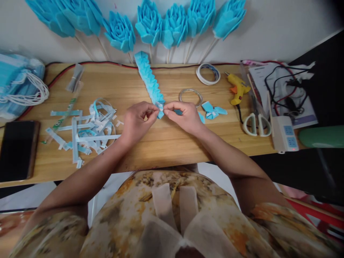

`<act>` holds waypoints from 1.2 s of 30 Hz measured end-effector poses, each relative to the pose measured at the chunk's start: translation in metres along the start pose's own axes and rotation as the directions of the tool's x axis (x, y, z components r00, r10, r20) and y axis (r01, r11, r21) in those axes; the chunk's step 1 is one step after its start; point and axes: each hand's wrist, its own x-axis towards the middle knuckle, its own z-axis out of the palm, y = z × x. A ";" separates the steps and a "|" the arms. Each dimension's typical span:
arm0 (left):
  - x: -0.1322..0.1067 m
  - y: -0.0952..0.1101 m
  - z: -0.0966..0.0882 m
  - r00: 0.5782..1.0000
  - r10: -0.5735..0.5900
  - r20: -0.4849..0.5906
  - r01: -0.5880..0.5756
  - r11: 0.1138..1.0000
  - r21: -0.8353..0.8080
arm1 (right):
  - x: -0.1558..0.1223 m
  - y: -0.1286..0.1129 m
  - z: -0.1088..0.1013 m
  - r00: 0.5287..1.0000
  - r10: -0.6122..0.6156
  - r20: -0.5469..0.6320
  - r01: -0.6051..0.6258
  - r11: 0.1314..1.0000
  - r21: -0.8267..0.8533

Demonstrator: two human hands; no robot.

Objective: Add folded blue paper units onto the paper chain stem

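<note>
Close to the middle of the table, my left hand point(138, 122) and my right hand point(185, 115) face each other. Fingertips of both pinch a small folded blue fabric piece point(160, 114) with a whitish patch on it. Right behind it runs a long row of overlapping blue folded pieces point(149, 77); whether the pinched piece touches that row I cannot tell. Beside my right hand lie more blue folded pieces point(211, 111), one partly covered by the hand. A thin roll of tape point(191, 90) lies just beyond my right knuckles.
Blue fabric flowers point(119, 31) on sticks lean against the wall. Cut strips point(94, 125), a phone point(18, 150) and bagged blue material point(18, 84) lie left. Rightward are a white tape roll point(199, 76), yellow glue gun point(238, 87), scissors point(249, 124) and a power strip point(285, 134).
</note>
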 end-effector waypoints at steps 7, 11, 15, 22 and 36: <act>-0.001 0.002 0.000 1.000 -0.001 0.002 0.001 0.996 0.084 | -0.003 0.003 0.005 0.985 -0.169 -0.039 0.163 0.980 -0.114; -0.002 0.002 0.001 0.999 -0.036 0.017 0.035 0.997 0.070 | -0.003 0.007 0.007 0.963 -0.266 -0.035 0.248 0.933 -0.259; -0.003 0.002 0.003 0.997 -0.074 0.029 0.072 0.995 0.068 | -0.004 0.010 0.008 0.963 -0.268 0.005 0.252 0.901 -0.354; -0.003 0.004 0.005 0.989 -0.139 0.038 0.139 0.990 0.019 | -0.004 0.009 0.010 0.957 -0.290 0.019 0.271 0.867 -0.418; -0.005 0.004 0.007 0.984 -0.169 0.063 0.170 0.985 -0.015 | -0.005 0.012 0.011 0.960 -0.279 0.012 0.260 0.878 -0.402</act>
